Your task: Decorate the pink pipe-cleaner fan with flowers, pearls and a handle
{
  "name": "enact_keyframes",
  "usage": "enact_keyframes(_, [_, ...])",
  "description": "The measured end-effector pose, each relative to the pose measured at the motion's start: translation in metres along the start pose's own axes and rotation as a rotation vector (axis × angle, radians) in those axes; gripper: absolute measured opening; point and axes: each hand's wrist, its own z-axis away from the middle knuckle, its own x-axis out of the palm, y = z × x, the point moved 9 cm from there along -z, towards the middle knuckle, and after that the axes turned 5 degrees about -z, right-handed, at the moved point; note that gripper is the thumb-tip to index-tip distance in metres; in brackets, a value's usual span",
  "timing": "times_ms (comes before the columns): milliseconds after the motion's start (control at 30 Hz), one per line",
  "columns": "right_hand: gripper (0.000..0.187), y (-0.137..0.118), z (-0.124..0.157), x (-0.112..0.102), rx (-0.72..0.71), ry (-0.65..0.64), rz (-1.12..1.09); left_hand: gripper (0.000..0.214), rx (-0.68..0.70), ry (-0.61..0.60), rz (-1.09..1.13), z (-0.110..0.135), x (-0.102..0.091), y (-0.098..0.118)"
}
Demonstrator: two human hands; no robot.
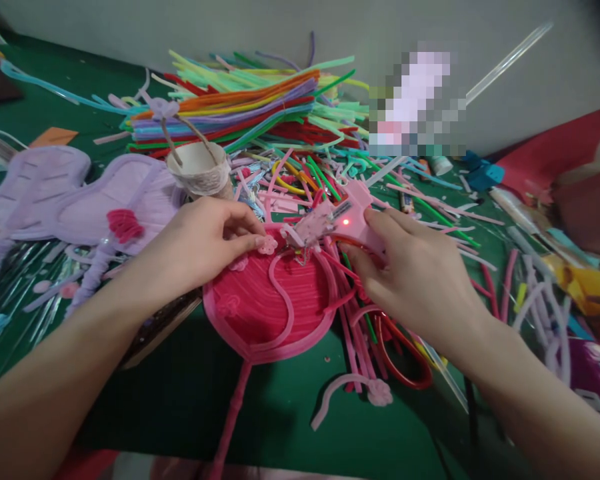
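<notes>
Pink fan [255, 293] sits mid-frame in the head view over the green counter [280, 427], its handle running toward 6 o'clock. Near its 12 o'clock rim, the left hand [200, 233] has thumb and forefinger pinching a small pink flower [268, 245]. The right hand [420, 260] has its fingers wrapped around a glue gun [357, 203], red light lit, its nozzle coming in from about 2 o'clock, close to the flower. To do this well, I would hold the flower by its outer edge, fingertips clear of the probably hot nozzle, use one small dab, and keep glue off the curved pink strip [289, 300] crossing the fan.
</notes>
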Motion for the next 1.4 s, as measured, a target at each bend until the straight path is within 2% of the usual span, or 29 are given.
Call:
enact_keyframes(167, [0.021, 0.007, 0.001, -0.004, 0.040, 0.049, 0.047, 0.012, 0.027, 0.018, 0.090, 0.000, 0.000, 0.004])
enact_keyframes(367, [0.014, 0.005, 0.002, -0.001, -0.005, 0.009, 0.014, 0.012, -0.020, 0.039, 0.160, 0.001, -0.003, 0.007])
enact_keyframes(667, [0.017, -0.001, 0.009, -0.009, -0.058, 0.081, 0.034, 0.003, -0.035, 0.015, 0.083, -0.003, 0.000, 0.002])
enact_keyframes(800, [0.022, -0.004, 0.009, -0.006, -0.072, 0.054, 0.040, 0.005, -0.047, 0.029, 0.077, -0.003, -0.002, 0.002])
enact_keyframes(1033, [0.020, 0.000, 0.007, -0.011, -0.042, 0.074, 0.021, 0.008, -0.009, 0.082, 0.068, -0.002, -0.010, 0.002])
enact_keyframes(1233, [0.021, -0.004, 0.001, -0.007, -0.021, 0.079, 0.026, 0.013, -0.059, 0.052, 0.081, -0.001, -0.009, 0.000])
enact_keyframes(1333, [0.018, -0.003, 0.000, -0.007, -0.012, 0.075, 0.014, 0.011, -0.047, 0.037, 0.172, -0.001, -0.006, 0.000])
enact_keyframes(1400, [0.009, -0.001, 0.001, -0.012, 0.001, 0.106, -0.014, 0.011, -0.087, -0.007, 0.366, 0.000, 0.000, -0.003])
